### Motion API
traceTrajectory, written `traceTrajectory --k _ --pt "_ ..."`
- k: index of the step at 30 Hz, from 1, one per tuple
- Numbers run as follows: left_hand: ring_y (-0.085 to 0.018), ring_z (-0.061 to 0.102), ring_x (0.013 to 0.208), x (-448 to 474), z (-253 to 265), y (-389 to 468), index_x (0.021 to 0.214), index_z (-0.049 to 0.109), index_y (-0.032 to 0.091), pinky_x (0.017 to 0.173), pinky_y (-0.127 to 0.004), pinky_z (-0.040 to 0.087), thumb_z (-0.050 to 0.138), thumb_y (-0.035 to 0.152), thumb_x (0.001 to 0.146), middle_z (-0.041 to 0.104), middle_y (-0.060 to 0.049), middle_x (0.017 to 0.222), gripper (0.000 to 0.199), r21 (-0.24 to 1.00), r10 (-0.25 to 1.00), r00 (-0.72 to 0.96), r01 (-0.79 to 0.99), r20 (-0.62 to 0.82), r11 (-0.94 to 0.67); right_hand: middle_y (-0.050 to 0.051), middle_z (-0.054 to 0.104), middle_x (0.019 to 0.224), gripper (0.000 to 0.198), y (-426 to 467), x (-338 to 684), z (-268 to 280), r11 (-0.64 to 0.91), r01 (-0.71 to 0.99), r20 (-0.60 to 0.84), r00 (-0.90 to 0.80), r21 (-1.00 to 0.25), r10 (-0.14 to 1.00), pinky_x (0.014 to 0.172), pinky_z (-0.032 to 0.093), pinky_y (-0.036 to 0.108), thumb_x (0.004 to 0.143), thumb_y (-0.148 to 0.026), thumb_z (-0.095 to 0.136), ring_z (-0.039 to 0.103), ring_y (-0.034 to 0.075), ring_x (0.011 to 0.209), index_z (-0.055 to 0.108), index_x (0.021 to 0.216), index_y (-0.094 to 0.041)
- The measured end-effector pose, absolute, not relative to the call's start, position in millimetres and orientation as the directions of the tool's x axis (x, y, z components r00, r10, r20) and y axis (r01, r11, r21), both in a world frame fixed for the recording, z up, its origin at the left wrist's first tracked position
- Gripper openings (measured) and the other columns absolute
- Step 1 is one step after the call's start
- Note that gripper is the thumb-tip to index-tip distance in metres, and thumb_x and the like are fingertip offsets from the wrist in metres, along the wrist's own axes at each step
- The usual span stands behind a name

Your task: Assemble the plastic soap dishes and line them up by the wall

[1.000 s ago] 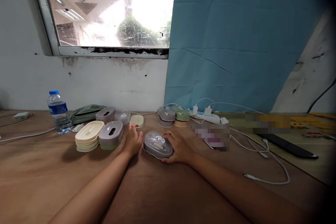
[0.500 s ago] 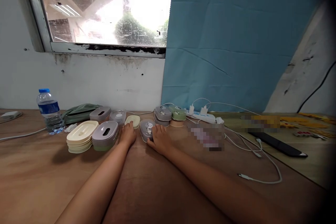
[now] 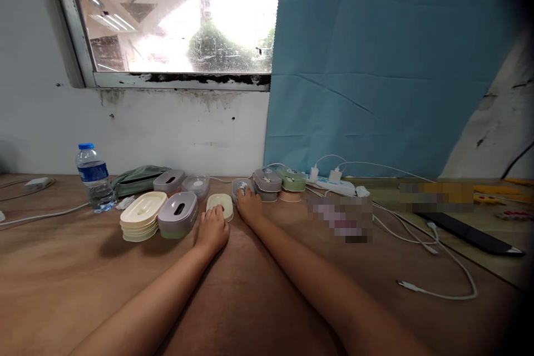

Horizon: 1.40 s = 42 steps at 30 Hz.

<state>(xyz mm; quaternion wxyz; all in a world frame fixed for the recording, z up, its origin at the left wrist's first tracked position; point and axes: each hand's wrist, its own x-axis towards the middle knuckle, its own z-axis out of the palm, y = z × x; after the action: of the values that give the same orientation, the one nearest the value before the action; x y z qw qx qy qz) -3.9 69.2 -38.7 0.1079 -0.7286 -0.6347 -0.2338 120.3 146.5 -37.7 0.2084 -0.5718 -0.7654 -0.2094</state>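
My left hand is closed on a cream oval lid, its fingers curled over the near side. Slightly farther back, my right hand grips a small grey container from above and in front; the hand hides much of it. Right behind and beside that hand are a grey-lidded container stacked on another and a green-lidded one over an orange base. Left of my left hand sit a lilac-lidded box with a dark slot and a stack of cream lids.
Behind these stand another slotted grey box, a clear container, a green pouch and a water bottle. To the right lie a power strip, white cables and a long black object.
My right hand has pushed the grey container away toward the wall. My left hand has drawn the cream lid nearer. The view has turned slightly left.
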Motion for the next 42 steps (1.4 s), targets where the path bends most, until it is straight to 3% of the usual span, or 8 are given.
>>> traceTrajectory --k 8,15,22,25,29,35,39,42 --pt "-0.024 0.05 0.085 -16.5 -34.4 31.5 0.091 0.048 0.017 0.074 -0.034 0.033 0.049 0.036 0.074 0.056 -0.008 0.093 0.025 0.153 0.862 0.171 0.95 0.477 -0.274 0.015 0.041 0.129 0.043 153.5 119.4 -38.6 0.302 0.952 0.54 -0.279 0.048 0.794 0.076 0.041 0.038 0.08 -0.019 0.044 0.051 0.027 0.095 0.039 0.122 -0.015" --pt "-0.022 0.05 0.079 -21.7 -29.1 25.9 0.083 0.048 0.02 0.069 -0.031 0.036 0.058 0.044 0.066 0.056 -0.005 0.081 0.031 0.301 0.877 0.203 0.885 0.435 -0.354 0.014 0.045 0.124 0.048 134.4 140.5 -29.2 0.444 0.895 0.582 -0.338 -0.044 0.74 0.085 0.037 0.036 0.075 -0.008 0.04 0.047 0.024 0.105 0.037 0.122 -0.012" --pt "-0.014 0.049 0.069 -30.7 -18.2 23.4 0.084 0.046 0.019 0.062 -0.024 0.038 0.058 0.036 0.068 0.052 0.0 0.076 0.027 0.456 0.798 0.5 0.655 0.336 -0.603 0.008 0.057 0.106 0.03 70.6 190.5 -21.8 0.627 0.773 0.565 -0.479 -0.089 0.672 0.088 0.036 0.033 0.076 -0.011 0.042 0.049 0.02 0.101 0.05 0.105 -0.015" --pt "-0.016 0.051 0.081 -30.7 -15.9 16.7 0.093 0.047 0.019 0.071 -0.025 0.041 0.056 0.032 0.07 0.055 -0.002 0.088 0.027 0.455 0.712 0.64 0.562 0.29 -0.691 0.01 0.052 0.116 0.036 39.9 210.4 -20.1 0.769 0.607 0.497 -0.613 -0.2 0.614 0.093 0.034 0.036 0.078 -0.021 0.045 0.045 0.022 0.108 0.047 0.114 -0.017" --pt "-0.024 0.037 0.116 -31.1 -10.3 13.0 0.103 0.046 0.02 0.095 -0.035 0.032 0.052 0.034 0.075 0.05 -0.007 0.114 0.031 0.32 0.677 0.64 0.597 0.364 -0.736 0.008 0.024 0.141 0.059 13.2 223.2 -18.4 0.781 0.549 0.316 -0.715 -0.299 0.623 0.101 0.025 0.041 0.074 -0.029 0.054 0.026 0.026 0.126 0.036 0.129 -0.022" --pt "-0.024 0.048 0.097 -65.6 -1.7 33.5 0.097 0.047 0.016 0.091 -0.039 0.033 0.044 0.025 0.077 0.056 -0.009 0.096 0.022 0.074 0.664 0.251 0.905 0.704 -0.42 0.009 0.018 0.143 0.072 13.5 220.5 -22.2 0.634 0.652 0.162 -0.633 -0.416 0.757 0.102 0.023 0.043 0.071 -0.032 0.058 0.021 0.028 0.128 0.026 0.134 -0.024" --pt "-0.025 0.051 0.086 -87.0 -3.7 43.6 0.089 0.05 0.017 0.08 -0.038 0.036 0.046 0.028 0.073 0.059 -0.008 0.087 0.02 0.012 0.709 0.065 0.995 0.702 -0.103 0.013 0.027 0.139 0.07 17.6 219.0 -22.5 0.608 0.652 0.159 -0.612 -0.453 0.775 0.102 0.025 0.042 0.072 -0.035 0.058 0.026 0.028 0.126 0.029 0.133 -0.018" --pt "-0.025 0.053 0.079 -89.2 -6.7 44.7 0.084 0.051 0.019 0.074 -0.036 0.037 0.045 0.031 0.073 0.06 -0.005 0.076 0.018 0.013 0.74 -0.014 1.0 0.672 0.007 0.012 0.035 0.133 0.067 17.6 220.1 -21.0 0.637 0.609 0.211 -0.623 -0.473 0.753 0.1 0.029 0.04 0.07 -0.036 0.06 0.035 0.026 0.12 0.034 0.129 -0.018"
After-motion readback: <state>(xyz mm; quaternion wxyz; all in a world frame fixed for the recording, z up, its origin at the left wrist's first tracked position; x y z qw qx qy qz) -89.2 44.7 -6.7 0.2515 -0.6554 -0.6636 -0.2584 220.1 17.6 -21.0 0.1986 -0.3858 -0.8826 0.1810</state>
